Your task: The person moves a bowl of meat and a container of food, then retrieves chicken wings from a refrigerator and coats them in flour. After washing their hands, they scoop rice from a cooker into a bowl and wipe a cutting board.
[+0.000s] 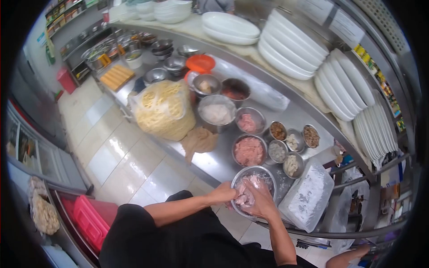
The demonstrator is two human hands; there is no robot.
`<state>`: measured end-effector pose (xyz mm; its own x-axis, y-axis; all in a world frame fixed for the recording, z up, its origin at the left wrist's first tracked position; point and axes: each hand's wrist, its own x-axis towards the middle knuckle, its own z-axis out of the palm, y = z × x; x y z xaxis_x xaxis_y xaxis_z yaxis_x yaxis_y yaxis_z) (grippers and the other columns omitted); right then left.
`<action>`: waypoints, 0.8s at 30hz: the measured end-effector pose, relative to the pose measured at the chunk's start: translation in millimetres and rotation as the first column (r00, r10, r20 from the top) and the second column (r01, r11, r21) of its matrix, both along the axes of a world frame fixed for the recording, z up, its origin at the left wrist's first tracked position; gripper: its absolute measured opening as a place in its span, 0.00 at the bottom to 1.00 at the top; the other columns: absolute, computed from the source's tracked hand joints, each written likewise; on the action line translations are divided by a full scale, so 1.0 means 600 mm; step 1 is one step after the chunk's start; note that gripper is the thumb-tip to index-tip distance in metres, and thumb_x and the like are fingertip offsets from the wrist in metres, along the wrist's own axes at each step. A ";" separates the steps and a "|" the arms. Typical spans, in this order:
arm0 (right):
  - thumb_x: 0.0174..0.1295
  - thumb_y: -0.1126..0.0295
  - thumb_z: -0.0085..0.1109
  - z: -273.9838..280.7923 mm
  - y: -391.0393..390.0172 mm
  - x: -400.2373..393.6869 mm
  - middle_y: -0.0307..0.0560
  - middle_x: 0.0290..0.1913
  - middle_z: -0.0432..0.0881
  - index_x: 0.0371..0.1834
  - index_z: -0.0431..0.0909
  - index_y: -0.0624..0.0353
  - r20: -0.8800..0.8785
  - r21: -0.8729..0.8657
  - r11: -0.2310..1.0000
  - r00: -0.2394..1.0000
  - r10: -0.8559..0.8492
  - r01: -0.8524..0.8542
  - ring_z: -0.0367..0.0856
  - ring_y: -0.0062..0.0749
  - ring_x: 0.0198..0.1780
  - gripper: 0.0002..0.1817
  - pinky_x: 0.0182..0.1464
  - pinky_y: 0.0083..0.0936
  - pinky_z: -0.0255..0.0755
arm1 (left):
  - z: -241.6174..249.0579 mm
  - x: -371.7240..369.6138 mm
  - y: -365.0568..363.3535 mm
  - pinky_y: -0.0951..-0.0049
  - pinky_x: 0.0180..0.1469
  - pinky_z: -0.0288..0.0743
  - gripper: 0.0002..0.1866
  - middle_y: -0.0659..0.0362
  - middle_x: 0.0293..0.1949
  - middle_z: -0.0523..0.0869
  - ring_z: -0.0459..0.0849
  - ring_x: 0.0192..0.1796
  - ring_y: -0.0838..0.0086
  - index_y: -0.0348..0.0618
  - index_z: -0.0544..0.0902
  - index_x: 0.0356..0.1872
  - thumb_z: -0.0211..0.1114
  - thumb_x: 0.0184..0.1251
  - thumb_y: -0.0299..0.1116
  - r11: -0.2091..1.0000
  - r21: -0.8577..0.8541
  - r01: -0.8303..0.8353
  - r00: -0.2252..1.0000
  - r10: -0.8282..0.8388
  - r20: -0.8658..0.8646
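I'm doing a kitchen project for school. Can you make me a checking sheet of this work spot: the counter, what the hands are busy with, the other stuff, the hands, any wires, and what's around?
Surface: steel counter, shiny, mostly covered.
Job's things: steel bowl at the counter edge, pale pink meat inside.
Clutter: bowl of minced meat, bowl of white flour-like stuff, small bowls of toppings, bag of yellow noodles, floury clear bag, brown cloth.
Hands: left hand and right hand, both in the bowl, gripping the meat.
Cables: nothing seen.
Surroundings: stacked white plates on the shelf behind, tiled floor, red crate.
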<state>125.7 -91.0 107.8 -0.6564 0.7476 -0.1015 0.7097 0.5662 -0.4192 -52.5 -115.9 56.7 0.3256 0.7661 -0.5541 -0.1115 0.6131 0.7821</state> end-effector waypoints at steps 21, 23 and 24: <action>0.40 0.66 0.64 0.051 0.017 -0.801 0.69 0.62 0.55 0.58 0.66 0.48 -0.284 0.065 0.721 0.680 0.676 -0.690 0.64 0.66 0.56 0.35 0.56 0.49 0.63 | 0.089 -0.617 -0.180 0.70 0.14 0.76 0.20 0.45 0.25 0.78 0.80 0.18 0.61 0.24 0.67 0.44 0.47 0.43 0.19 0.481 0.209 -0.852 0.496 0.868 0.024; 0.40 0.69 0.64 -0.004 0.029 -0.874 0.69 0.61 0.57 0.58 0.66 0.49 -0.306 0.027 0.695 0.656 0.690 -0.718 0.66 0.65 0.55 0.35 0.54 0.47 0.65 | 0.084 -0.665 -0.180 0.70 0.14 0.76 0.21 0.45 0.26 0.78 0.80 0.19 0.61 0.24 0.67 0.44 0.47 0.44 0.20 0.463 0.194 -0.865 0.471 0.882 -0.006; 0.40 0.71 0.63 -0.011 0.032 -0.903 0.69 0.59 0.59 0.57 0.66 0.50 -0.316 -0.011 0.672 0.640 0.700 -0.740 0.67 0.65 0.54 0.35 0.53 0.46 0.67 | 0.082 -0.685 -0.178 0.69 0.14 0.77 0.21 0.45 0.26 0.78 0.80 0.19 0.61 0.24 0.66 0.44 0.46 0.44 0.20 0.450 0.175 -0.876 0.453 0.891 -0.024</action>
<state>-416.3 -72.0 101.3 -0.9945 0.0184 0.1027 -0.0505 0.7765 -0.6281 -463.7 -222.7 105.9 -0.6156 0.6671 -0.4195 -0.4574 0.1309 0.8795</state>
